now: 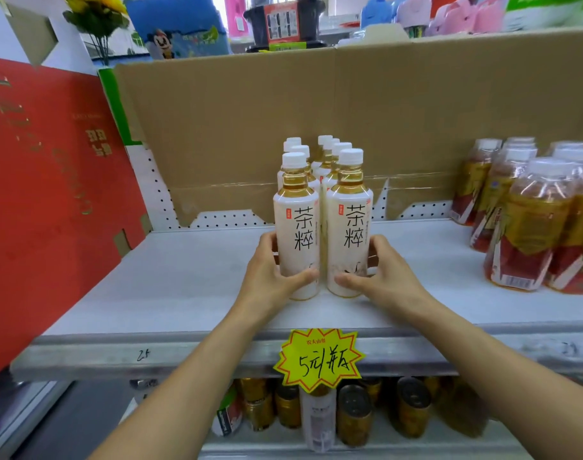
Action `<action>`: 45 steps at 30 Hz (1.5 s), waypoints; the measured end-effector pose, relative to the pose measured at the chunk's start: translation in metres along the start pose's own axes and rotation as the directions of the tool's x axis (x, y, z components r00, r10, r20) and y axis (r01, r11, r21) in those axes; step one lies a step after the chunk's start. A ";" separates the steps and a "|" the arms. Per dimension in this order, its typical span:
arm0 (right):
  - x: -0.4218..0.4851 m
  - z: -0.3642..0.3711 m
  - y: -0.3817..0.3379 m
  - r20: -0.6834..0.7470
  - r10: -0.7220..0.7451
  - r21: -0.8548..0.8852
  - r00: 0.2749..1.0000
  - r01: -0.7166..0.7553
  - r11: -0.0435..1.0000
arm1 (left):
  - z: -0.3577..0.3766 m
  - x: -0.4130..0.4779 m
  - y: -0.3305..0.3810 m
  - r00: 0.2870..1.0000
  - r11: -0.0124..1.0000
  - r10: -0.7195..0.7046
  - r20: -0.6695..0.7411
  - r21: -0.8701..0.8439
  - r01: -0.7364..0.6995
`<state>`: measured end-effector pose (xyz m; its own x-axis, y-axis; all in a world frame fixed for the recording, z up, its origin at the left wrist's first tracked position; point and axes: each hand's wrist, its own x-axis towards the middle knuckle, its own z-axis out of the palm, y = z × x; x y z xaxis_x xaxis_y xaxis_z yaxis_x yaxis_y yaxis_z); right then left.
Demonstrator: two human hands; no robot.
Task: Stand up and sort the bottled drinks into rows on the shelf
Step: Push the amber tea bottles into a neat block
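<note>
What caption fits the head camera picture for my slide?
Left hand holds the left front bottle, right hand the right front bottle, heading two upright rows on the shelf.

Bright even light, soft focus, perhaps fisheye-bent edges

the tea bottles [296,234] wear white labels with black characters (amber liquid above, white caps). the price tag [318,358] is a yellow starburst with black handwriting. red carton [51,194] left, brown cardboard [283,111] behind, red-and-gold bottles [529,234] right.
</note>
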<state>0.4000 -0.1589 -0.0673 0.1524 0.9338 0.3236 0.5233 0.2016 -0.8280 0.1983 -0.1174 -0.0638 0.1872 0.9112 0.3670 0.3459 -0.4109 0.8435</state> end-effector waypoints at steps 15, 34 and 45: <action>-0.040 -0.060 0.012 0.050 -0.082 -0.127 0.995 0.087 0.988 | 0.038 -0.054 0.046 0.894 0.935 0.245 -0.376 0.335 -0.116; -0.042 -0.266 0.056 -0.487 -0.145 -0.203 0.862 0.050 0.978 | 0.242 0.010 0.166 0.958 0.972 0.236 0.162 -0.041 -0.232; 0.005 -0.289 0.064 -0.408 -0.181 -0.431 0.895 -0.014 0.902 | 0.264 0.066 0.161 0.923 0.934 0.357 0.141 -0.033 -0.356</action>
<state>0.6764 -0.2267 0.0136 0.3833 0.6785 0.6266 0.8315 0.0418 -0.5540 0.5094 -0.1311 -0.0074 0.4260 0.6902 0.5850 0.2258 -0.7072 0.6700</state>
